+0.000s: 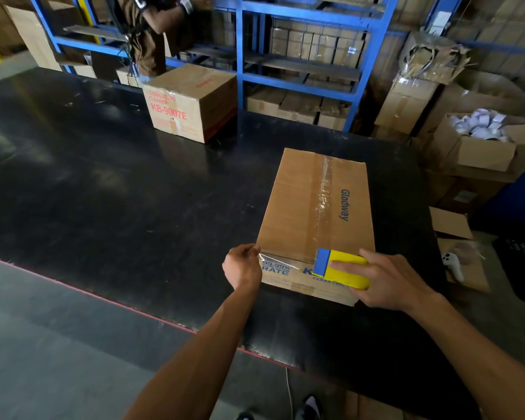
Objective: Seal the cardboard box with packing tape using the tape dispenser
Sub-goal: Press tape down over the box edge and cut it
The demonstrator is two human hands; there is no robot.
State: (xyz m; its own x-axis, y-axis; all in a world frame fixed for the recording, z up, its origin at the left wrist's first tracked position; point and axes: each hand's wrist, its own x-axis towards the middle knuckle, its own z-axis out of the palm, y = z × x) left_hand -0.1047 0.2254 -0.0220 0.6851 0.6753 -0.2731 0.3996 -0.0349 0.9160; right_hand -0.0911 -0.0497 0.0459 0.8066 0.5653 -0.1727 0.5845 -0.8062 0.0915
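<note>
A long brown cardboard box (297,204) lies on the black table (103,183), its flaps closed and a clear tape strip running down the centre seam. My right hand (385,280) grips a yellow and blue tape dispenser (343,268) at the box's near top edge. A stretch of clear tape (281,258) spans from the dispenser leftward along that near edge. My left hand (242,265) pinches the tape's free end against the box's near left corner.
A second box (191,101) marked KB-9007E stands at the table's far side, with another person behind it. Blue shelving (300,56) holds cartons at the back. Open cartons (479,147) and a white controller (453,265) sit to the right, off the table.
</note>
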